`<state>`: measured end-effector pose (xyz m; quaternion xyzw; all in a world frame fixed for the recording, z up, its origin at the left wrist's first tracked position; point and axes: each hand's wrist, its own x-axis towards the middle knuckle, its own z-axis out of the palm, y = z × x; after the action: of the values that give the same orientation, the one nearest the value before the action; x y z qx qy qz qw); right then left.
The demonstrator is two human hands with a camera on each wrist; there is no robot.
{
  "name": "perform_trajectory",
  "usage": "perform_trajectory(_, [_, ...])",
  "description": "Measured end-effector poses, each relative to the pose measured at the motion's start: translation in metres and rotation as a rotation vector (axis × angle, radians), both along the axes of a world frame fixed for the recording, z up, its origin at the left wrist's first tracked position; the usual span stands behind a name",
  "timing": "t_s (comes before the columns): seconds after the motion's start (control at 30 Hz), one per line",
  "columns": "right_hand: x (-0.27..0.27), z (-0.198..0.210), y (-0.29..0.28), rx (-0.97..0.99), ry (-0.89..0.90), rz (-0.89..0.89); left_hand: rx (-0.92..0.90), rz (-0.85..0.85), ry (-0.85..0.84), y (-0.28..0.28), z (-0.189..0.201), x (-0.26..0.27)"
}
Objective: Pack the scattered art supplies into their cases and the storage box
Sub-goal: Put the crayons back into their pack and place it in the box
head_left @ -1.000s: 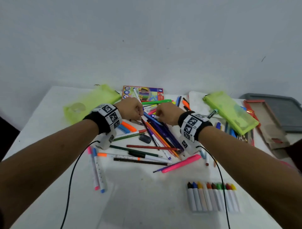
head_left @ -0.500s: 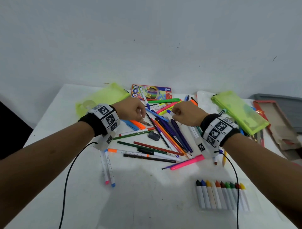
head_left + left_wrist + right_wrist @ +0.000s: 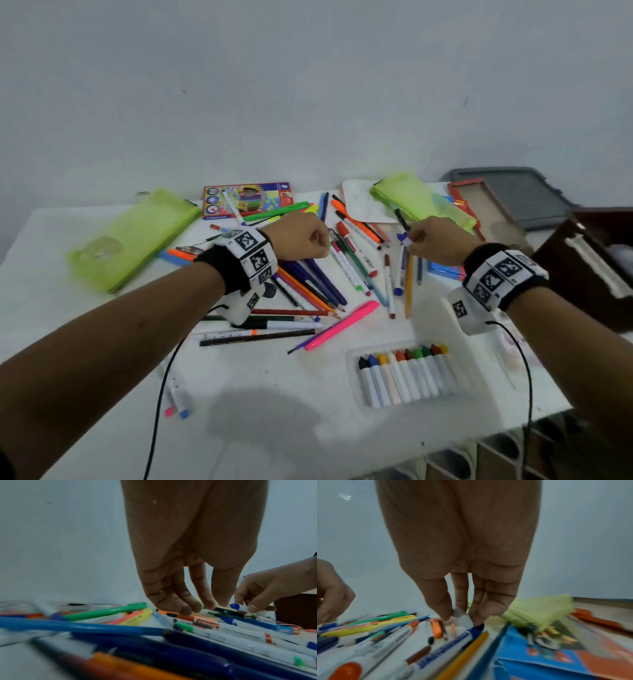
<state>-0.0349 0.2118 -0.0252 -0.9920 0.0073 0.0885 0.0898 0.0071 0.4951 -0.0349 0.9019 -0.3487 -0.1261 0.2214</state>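
On white tabletop (image 3: 239, 428): loose heap of pens and markers (image 3: 308, 284) at centre, smooth plastic barrels, mixed colours, crossing each other at odd angles.

Right hand (image 3: 442, 241) at 2 o'clock of heap, raised over it. Thumb and fingertips (image 3: 443, 609) pinch a short white marker with blue cap (image 3: 239, 607); cap end points toward left hand. Right wrist view: pinched piece blurred, white and rounded, sitting just above a fat white marker with blue band (image 3: 447, 647) lying on the table.

Left hand (image 3: 301, 236) at 12 o'clock of heap, fingers curled downward. Left wrist view: fingertips (image 3: 192, 609) hang just over an orange marker (image 3: 185, 616) and a thin black pen (image 3: 226, 610); cannot tell whether they grip anything or only touch.

Cases: two lime-green soft pouches, translucent, slightly wrinkled. One pouch (image 3: 133, 240) flat at 10 o'clock, other pouch (image 3: 421, 202) at 1 o'clock, lying partly on a white moulded palette (image 3: 359, 205). Printed cardboard pencil box (image 3: 246, 198) at 12 o'clock, flat. Red-edged cardboard tray (image 3: 486, 205) beside a grey plastic lid (image 3: 527, 198) at 2 o'clock. Dark brown box (image 3: 589, 267) at 3 o'clock.

Clear plastic tray of crayons (image 3: 404, 377) at 5 o'clock, paper-wrapped sticks side by side, coloured tips up. Pink highlighter (image 3: 342, 323) at 6 o'clock of heap. Two markers (image 3: 178, 399) apart at 7 o'clock, pink and blue caps.
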Motion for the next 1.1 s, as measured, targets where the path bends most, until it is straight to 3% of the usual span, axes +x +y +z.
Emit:
perform_trajectory(0.17, [-0.016,-0.002,-0.037,0.006,-0.017,-0.055,0.025,-0.066,-0.014,-0.060,-0.001,0.006])
perform_trajectory(0.27, [-0.021,-0.008,-0.044,-0.020,0.019,0.004,0.157,-0.093,-0.019,-0.081,-0.011,0.016])
perform_trajectory(0.5, [-0.011,-0.002,-0.056,0.019,0.016,0.153,0.249,-0.108,0.030,-0.094,-0.018,0.029])
perform_trajectory(0.67, [0.008,0.003,-0.061,0.054,0.025,0.165,0.249,-0.086,0.019,-0.083,-0.014,0.025])
perform_trajectory(0.9, [0.028,0.007,-0.055,0.097,0.038,0.171,-0.190,0.203,-0.138,-0.048,0.003,0.016])
perform_trajectory(1.0, [0.035,0.006,-0.041,0.120,0.037,0.211,-0.107,0.353,-0.228,-0.025,0.009,0.024])
perform_trajectory(1.1, [0.040,0.004,-0.023,0.133,0.059,0.255,0.015,0.488,-0.188,0.001,0.006,0.027])
